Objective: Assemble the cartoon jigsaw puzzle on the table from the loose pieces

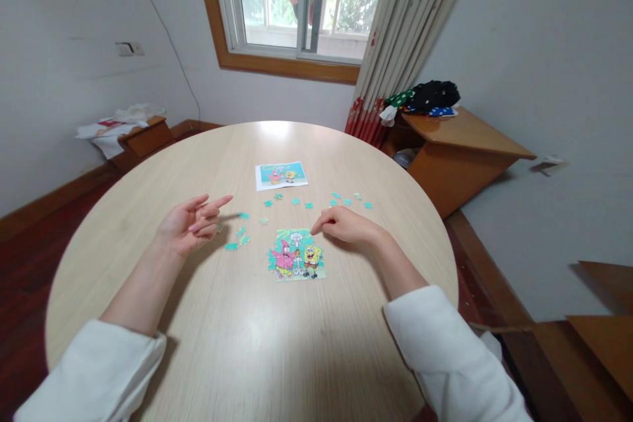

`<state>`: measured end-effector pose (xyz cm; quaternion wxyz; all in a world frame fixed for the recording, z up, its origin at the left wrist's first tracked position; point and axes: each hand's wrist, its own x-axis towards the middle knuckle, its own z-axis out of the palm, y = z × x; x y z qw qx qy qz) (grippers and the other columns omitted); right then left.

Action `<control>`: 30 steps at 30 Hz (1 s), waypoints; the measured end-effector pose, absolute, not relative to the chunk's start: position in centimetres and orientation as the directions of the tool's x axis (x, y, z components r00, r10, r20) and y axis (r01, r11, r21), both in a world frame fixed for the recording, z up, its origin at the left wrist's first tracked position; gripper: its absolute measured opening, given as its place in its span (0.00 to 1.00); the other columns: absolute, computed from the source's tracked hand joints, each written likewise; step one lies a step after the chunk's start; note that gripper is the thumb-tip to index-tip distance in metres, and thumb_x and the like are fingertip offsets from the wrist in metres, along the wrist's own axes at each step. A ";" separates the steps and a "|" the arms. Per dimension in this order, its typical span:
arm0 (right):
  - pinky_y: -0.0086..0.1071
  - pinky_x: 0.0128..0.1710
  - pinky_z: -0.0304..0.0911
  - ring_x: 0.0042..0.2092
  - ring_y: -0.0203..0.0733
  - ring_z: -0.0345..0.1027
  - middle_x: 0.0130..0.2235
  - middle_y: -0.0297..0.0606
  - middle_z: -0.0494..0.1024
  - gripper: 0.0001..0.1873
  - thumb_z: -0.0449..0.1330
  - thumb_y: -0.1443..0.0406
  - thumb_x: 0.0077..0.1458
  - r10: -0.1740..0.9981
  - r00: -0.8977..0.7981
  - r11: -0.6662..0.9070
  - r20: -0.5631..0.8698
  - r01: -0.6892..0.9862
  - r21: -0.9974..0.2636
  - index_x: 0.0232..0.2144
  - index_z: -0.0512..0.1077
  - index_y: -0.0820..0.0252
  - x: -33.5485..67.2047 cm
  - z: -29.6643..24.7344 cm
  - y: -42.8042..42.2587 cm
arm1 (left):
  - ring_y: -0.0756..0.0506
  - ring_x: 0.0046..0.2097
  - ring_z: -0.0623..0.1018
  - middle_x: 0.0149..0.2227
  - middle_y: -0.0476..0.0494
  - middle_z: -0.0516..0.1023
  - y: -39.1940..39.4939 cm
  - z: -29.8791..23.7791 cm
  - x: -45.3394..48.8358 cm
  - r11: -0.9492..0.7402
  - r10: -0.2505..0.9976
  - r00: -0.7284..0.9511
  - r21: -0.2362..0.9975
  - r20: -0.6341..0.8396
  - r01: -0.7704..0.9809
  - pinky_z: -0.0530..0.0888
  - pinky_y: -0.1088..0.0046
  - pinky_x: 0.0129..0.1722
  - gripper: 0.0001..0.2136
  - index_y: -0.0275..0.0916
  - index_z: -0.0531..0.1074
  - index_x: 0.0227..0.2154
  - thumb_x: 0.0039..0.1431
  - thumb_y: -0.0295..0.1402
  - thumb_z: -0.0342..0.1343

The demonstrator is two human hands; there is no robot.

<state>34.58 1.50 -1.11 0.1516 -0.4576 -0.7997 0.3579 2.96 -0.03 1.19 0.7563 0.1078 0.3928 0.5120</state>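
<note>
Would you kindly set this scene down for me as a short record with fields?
Surface: round table
Puzzle: partly joined, showing three cartoon figures, side edges uneven
Loose pieces: scattered left of the puzzle and beyond it
Printed picture: flat on the table, beyond the puzzle
Left hand: raised near the left-hand pieces, index finger extended
Right hand: index finger at the puzzle's upper right corner; grip unclear
Background: window, curtain

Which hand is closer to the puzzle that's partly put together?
The right hand: its fingertip is at the top right corner of the puzzle. The left hand is off to the left, with loose pieces in between.
</note>
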 end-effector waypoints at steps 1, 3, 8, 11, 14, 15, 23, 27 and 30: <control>0.33 0.45 0.65 0.39 0.38 0.73 0.36 0.40 0.82 0.20 0.50 0.77 0.46 0.840 -0.536 0.326 -0.086 0.624 -0.711 0.29 0.81 0.59 34.6 -1.1 1.5 | 0.54 0.09 0.54 0.13 0.56 0.60 0.0 1.2 2.9 0.443 0.854 0.148 0.548 -0.498 -0.710 0.53 0.81 0.07 0.18 0.28 0.65 0.53 0.67 0.29 0.37; 0.33 0.45 0.65 0.39 0.38 0.73 0.37 0.41 0.82 0.19 0.51 0.76 0.46 0.841 -0.535 0.320 -0.080 0.611 -0.724 0.30 0.81 0.59 34.5 -1.0 1.5 | 0.55 0.10 0.52 0.13 0.57 0.59 0.0 1.1 3.0 0.433 0.843 0.134 0.509 -0.521 -0.744 0.52 0.81 0.07 0.17 0.28 0.65 0.53 0.66 0.28 0.38; 0.33 0.45 0.66 0.39 0.39 0.74 0.37 0.41 0.82 0.19 0.52 0.76 0.46 0.829 -0.551 0.311 -0.093 0.593 -0.742 0.31 0.81 0.59 34.6 -0.9 1.5 | 0.54 0.11 0.51 0.13 0.58 0.56 0.0 1.1 3.4 0.410 0.835 0.109 0.479 -0.539 -0.776 0.51 0.80 0.07 0.17 0.28 0.64 0.53 0.66 0.27 0.39; 0.34 0.47 0.66 0.41 0.39 0.74 0.38 0.41 0.82 0.20 0.52 0.77 0.45 0.828 -0.545 0.296 -0.130 0.622 -0.725 0.31 0.81 0.59 34.8 -1.1 1.6 | 0.54 0.11 0.51 0.13 0.58 0.56 0.0 1.0 3.3 0.409 0.835 0.106 0.482 -0.539 -0.775 0.51 0.80 0.07 0.17 0.27 0.64 0.53 0.66 0.28 0.39; 0.34 0.47 0.66 0.42 0.39 0.74 0.39 0.42 0.82 0.20 0.52 0.77 0.45 0.830 -0.542 0.294 -0.136 0.630 -0.719 0.32 0.81 0.60 34.8 -1.1 1.6 | 0.54 0.11 0.51 0.13 0.58 0.56 0.1 1.0 3.2 0.403 0.837 0.095 0.489 -0.539 -0.774 0.52 0.80 0.08 0.17 0.27 0.63 0.54 0.66 0.28 0.39; 0.33 0.46 0.66 0.41 0.39 0.74 0.39 0.42 0.82 0.20 0.52 0.77 0.45 0.833 -0.539 0.294 -0.128 0.625 -0.723 0.32 0.81 0.60 34.7 -1.0 1.5 | 0.54 0.11 0.50 0.13 0.58 0.56 0.1 1.0 3.2 0.401 0.837 0.090 0.493 -0.539 -0.772 0.52 0.80 0.08 0.17 0.27 0.63 0.54 0.66 0.28 0.39; 0.33 0.44 0.67 0.40 0.39 0.75 0.38 0.41 0.82 0.19 0.51 0.77 0.45 0.846 -0.520 0.273 -0.118 0.612 -0.742 0.30 0.81 0.60 34.7 -0.9 1.5 | 0.54 0.11 0.51 0.12 0.59 0.54 0.1 1.0 2.7 0.347 0.847 0.052 0.478 -0.529 -0.807 0.52 0.79 0.08 0.15 0.32 0.66 0.50 0.64 0.26 0.41; 0.34 0.46 0.66 0.41 0.41 0.75 0.39 0.41 0.82 0.20 0.52 0.77 0.44 0.837 -0.527 0.271 -0.150 0.637 -0.721 0.31 0.81 0.59 34.9 -1.3 1.7 | 0.53 0.11 0.52 0.12 0.59 0.53 0.1 1.0 1.3 0.237 0.892 -0.009 0.486 -0.452 -0.841 0.55 0.77 0.09 0.15 0.34 0.65 0.50 0.65 0.27 0.39; 0.34 0.46 0.67 0.42 0.40 0.75 0.39 0.41 0.82 0.20 0.52 0.76 0.45 0.829 -0.544 0.296 -0.131 0.625 -0.723 0.32 0.81 0.59 35.0 -1.2 1.7 | 0.53 0.10 0.53 0.11 0.60 0.51 0.0 1.2 0.5 0.114 0.916 -0.115 0.522 -0.385 -0.845 0.55 0.78 0.09 0.15 0.34 0.64 0.49 0.67 0.27 0.35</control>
